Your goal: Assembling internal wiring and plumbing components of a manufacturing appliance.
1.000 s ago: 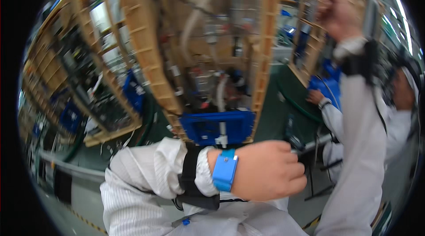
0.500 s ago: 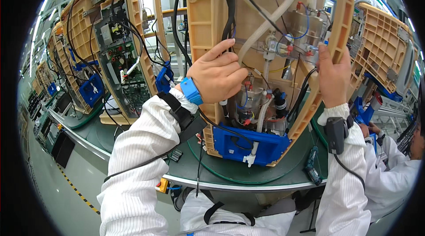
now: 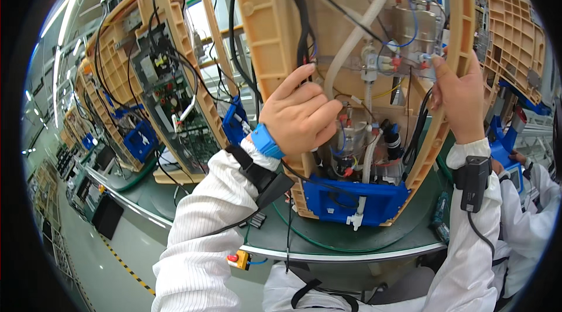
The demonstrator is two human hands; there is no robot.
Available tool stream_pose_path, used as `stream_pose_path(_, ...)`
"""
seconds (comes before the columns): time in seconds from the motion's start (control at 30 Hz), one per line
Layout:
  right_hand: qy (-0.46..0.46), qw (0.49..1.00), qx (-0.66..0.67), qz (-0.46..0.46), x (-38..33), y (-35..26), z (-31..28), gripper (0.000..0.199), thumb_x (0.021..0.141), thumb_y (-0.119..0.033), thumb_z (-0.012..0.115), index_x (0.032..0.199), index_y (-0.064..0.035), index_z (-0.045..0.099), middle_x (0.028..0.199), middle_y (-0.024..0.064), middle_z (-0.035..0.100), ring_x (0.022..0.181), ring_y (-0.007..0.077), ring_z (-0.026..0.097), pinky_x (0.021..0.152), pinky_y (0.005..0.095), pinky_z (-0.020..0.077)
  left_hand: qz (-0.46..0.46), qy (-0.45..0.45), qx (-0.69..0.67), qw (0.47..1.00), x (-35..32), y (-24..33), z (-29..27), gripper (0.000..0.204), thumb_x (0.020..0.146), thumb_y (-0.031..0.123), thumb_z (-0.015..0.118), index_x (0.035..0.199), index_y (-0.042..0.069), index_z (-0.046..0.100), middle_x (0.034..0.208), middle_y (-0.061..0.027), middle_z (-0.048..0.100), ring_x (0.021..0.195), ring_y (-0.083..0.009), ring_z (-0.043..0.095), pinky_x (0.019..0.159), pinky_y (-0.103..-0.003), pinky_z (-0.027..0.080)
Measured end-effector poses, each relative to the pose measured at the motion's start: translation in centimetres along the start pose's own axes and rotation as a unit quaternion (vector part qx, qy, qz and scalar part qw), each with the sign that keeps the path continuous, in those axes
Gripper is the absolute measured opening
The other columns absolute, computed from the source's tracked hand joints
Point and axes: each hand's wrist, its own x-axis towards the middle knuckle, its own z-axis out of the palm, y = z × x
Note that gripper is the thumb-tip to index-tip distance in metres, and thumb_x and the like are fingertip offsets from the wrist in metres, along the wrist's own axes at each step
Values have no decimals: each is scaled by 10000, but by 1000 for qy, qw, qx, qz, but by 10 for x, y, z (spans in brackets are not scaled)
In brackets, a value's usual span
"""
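In front of me stands a tall beige plastic housing (image 3: 260, 25) with tubes, cables and clear parts inside. My left hand (image 3: 301, 114) is at its left side, index finger stretched to the black cable bundle (image 3: 300, 16), other fingers curled; its thumb is hidden. My right hand (image 3: 462, 98) reaches around the right upright, thumb and curled fingers at a small light-blue tube fitting (image 3: 429, 58). Left of this fitting are a white valve body (image 3: 369, 61) and red connectors (image 3: 395, 64). A thick white hose (image 3: 351, 43) runs between my hands. At the bottom sits a blue tray (image 3: 328, 199) with a white tap (image 3: 356, 218).
The housing stands on a round green turntable (image 3: 351, 243) on the bench. More housings, one with a green circuit board (image 3: 193, 127), stand to the left; another beige housing (image 3: 515, 37) is at the right. A co-worker's white sleeve (image 3: 530, 212) shows at the right edge. A red-and-yellow button box (image 3: 239, 259) hangs below the bench edge.
The view has swung, so the scene sits further right. My right hand has turned inward, its thumb now at the light-blue fitting and its fingers more curled. My left hand stays by the black cables.
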Motion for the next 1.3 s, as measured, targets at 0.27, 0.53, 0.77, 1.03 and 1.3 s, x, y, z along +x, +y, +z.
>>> stream_pose_path(0.27,22,999,-24,-17,0,6,6,306,886,-137,671,1132,-1,550,868,94,651,736,180,600,702,321,490,-13,-65,10,998,13,6,-7,223,671,50,689,884,114,703,755,0,654,762,-172,625,979,-394,424)
stream_pose_path(0.53,4,1000,4,13,-1,0,0,287,894,-135,650,1123,-1,542,885,110,668,744,170,614,688,323,499,80,-81,54,992,133,-36,-22,258,793,105,703,1046,99,652,953,-46,662,883,-273,627,829,-417,467)
stream_pose_path(0.77,15,999,-14,-25,-1,0,3,262,900,-132,649,1102,-11,534,816,96,649,651,151,583,615,322,484,92,-314,58,943,172,-89,-49,180,870,186,667,1032,111,643,900,-70,638,879,-307,611,790,-426,493)
stream_pose_path(1.03,4,1000,-1,3,-2,4,0,266,902,-132,653,1100,-4,529,801,100,644,632,162,579,597,317,482,-9,-303,-53,951,179,-89,-31,341,886,110,571,1222,107,629,988,-89,658,922,-258,630,803,-362,519)
stream_pose_path(1.3,1,1000,-2,10,-2,4,3,257,911,-127,648,1113,-4,547,906,114,645,805,171,596,739,326,491,-30,-393,52,917,199,-85,-14,423,891,184,501,1298,119,594,1042,-167,699,935,-328,673,876,-410,530)
